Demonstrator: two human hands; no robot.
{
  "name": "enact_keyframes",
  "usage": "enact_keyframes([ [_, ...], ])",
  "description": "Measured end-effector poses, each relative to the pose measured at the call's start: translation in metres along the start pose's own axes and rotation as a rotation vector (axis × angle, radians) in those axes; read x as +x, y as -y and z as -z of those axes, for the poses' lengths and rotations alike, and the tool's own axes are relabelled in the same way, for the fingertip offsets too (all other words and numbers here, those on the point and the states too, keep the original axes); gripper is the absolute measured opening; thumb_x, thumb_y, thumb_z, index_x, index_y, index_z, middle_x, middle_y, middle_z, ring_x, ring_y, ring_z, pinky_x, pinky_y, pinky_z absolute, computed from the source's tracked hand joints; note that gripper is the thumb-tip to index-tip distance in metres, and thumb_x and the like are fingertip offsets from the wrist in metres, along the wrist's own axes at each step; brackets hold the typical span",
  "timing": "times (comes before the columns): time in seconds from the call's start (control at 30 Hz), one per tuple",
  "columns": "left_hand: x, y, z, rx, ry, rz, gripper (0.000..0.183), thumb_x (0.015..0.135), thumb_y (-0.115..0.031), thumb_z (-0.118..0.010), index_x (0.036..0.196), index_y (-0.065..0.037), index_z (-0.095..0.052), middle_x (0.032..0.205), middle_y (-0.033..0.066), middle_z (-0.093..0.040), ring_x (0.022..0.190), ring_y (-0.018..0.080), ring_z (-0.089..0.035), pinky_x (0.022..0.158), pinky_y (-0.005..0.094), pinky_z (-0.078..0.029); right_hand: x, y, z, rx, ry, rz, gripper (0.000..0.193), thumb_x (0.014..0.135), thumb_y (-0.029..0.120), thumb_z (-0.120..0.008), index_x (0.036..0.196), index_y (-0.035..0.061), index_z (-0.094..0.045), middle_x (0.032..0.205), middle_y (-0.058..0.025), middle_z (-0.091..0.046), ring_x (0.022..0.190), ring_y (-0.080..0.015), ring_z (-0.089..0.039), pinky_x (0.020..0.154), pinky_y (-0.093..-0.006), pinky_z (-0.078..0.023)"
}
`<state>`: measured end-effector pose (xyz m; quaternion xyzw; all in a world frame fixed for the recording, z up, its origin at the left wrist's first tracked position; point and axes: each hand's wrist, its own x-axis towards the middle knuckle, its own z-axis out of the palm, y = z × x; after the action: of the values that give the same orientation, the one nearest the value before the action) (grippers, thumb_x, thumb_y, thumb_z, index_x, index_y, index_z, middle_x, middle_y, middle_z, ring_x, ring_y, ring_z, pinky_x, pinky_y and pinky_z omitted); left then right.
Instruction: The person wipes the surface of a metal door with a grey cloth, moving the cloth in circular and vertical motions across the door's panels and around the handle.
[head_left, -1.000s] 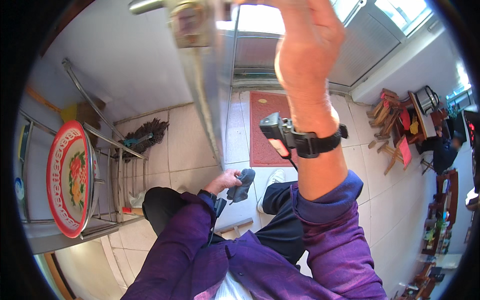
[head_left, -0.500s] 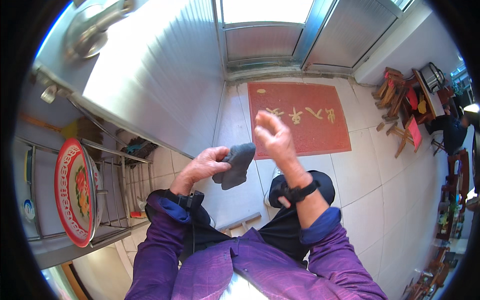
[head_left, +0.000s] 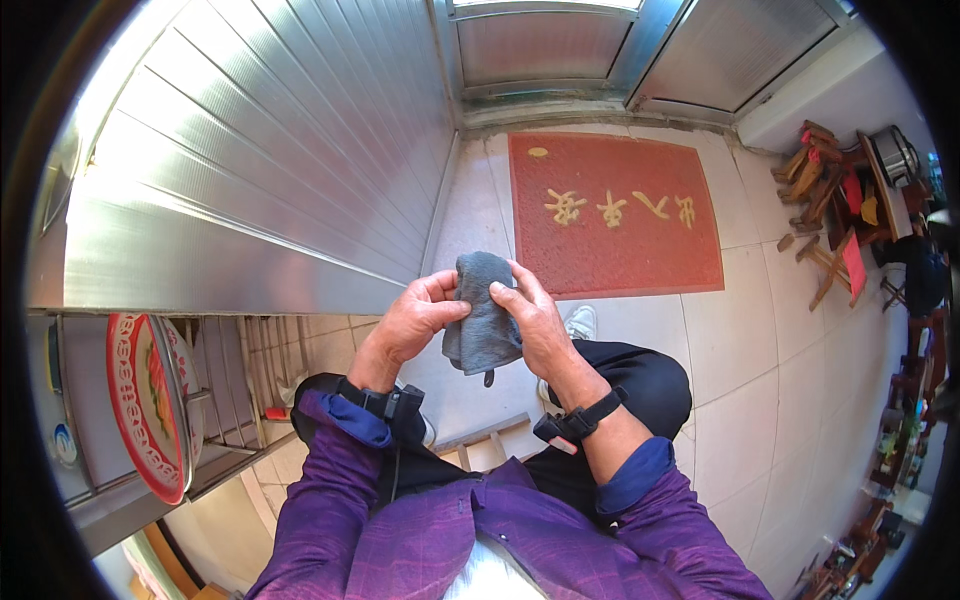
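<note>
Between my two hands is a folded grey cloth (head_left: 478,325), held out in front of my knees above the pale tiled floor. A small dark loop hangs from its lower edge. My left hand (head_left: 415,318) grips the cloth's left side, thumb lying on top. From the right, my right hand (head_left: 535,318) closes on it with the thumb pressed against the upper face and the fingers partly hidden behind. Each wrist wears a black strap carrying a small device.
A ribbed metal door panel (head_left: 280,170) rises close at my left, above a metal rack holding a red-rimmed patterned tray (head_left: 140,405). Ahead lies a red doormat (head_left: 615,215). Wooden folding stools (head_left: 835,265) stand at the right. A white shoe (head_left: 581,322) shows beyond my knee.
My right hand has come down from the air and taken hold of the cloth's right side. The cloth now sits more upright and spread. The view has shifted, showing more door panel.
</note>
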<state>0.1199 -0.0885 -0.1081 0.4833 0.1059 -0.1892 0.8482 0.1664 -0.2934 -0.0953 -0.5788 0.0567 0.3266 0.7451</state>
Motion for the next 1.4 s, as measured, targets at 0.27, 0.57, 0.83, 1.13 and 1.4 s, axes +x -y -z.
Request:
enact_keyframes([
  [0.27, 0.004, -0.001, 0.004, 0.033, -0.142, 0.004, 0.046, 0.093, 0.002, -0.057, 0.139, 0.002, -0.057, 0.126, 0.0076, -0.068, 0.111, 0.0180, -0.067, 0.099, 0.0338, -0.054, 0.001, 0.003, 0.006, 0.090, -0.003, 0.100, 0.061, 0.098, 0.016, -0.065, 0.151, -0.0038, -0.044, 0.131, -0.0124, -0.062, 0.121, -0.0175, -0.057, 0.107, -0.0329, -0.043],
  [0.57, 0.004, 0.009, 0.002, 0.081, -0.311, 0.075, 0.041, 0.100, -0.016, -0.063, 0.138, -0.003, -0.055, 0.119, 0.0053, -0.065, 0.104, 0.0161, -0.065, 0.089, 0.0363, -0.057, 0.002, -0.007, 0.008, 0.045, -0.071, 0.169, 0.057, 0.093, -0.004, -0.064, 0.147, -0.0049, -0.047, 0.122, -0.0133, -0.068, 0.110, -0.0175, -0.065, 0.099, -0.0323, -0.052],
  [0.83, 0.003, 0.009, 0.001, 0.178, -0.316, 0.078, 0.028, 0.099, -0.028, -0.073, 0.112, -0.007, -0.062, 0.107, 0.0037, -0.065, 0.099, 0.0152, -0.066, 0.085, 0.0352, -0.058, 0.007, -0.016, 0.008, -0.044, -0.174, 0.276, 0.050, 0.092, -0.005, -0.066, 0.140, -0.0037, -0.053, 0.117, -0.0120, -0.070, 0.105, -0.0157, -0.066, 0.094, -0.0310, -0.054],
  [1.13, 0.005, 0.017, 0.001, 0.176, -0.280, 0.108, 0.040, 0.092, -0.033, -0.081, 0.118, -0.007, -0.067, 0.109, 0.0017, -0.066, 0.101, 0.0141, -0.061, 0.083, 0.0334, -0.051, 0.009, -0.019, 0.010, -0.037, -0.150, 0.234, 0.023, 0.090, -0.003, -0.071, 0.113, -0.0010, -0.068, 0.101, -0.0024, -0.071, 0.091, -0.0086, -0.065, 0.084, -0.0252, -0.053],
  [1.4, 0.002, 0.016, 0.002, 0.014, -0.194, 0.033, 0.042, 0.092, -0.026, -0.081, 0.123, -0.001, -0.068, 0.111, 0.0057, -0.071, 0.100, 0.0162, -0.068, 0.090, 0.0369, -0.057, 0.007, -0.016, 0.009, -0.011, -0.077, 0.253, 0.026, 0.091, -0.002, -0.070, 0.116, 0.0002, -0.068, 0.104, -0.0027, -0.071, 0.094, -0.0092, -0.065, 0.086, -0.0267, -0.053],
])
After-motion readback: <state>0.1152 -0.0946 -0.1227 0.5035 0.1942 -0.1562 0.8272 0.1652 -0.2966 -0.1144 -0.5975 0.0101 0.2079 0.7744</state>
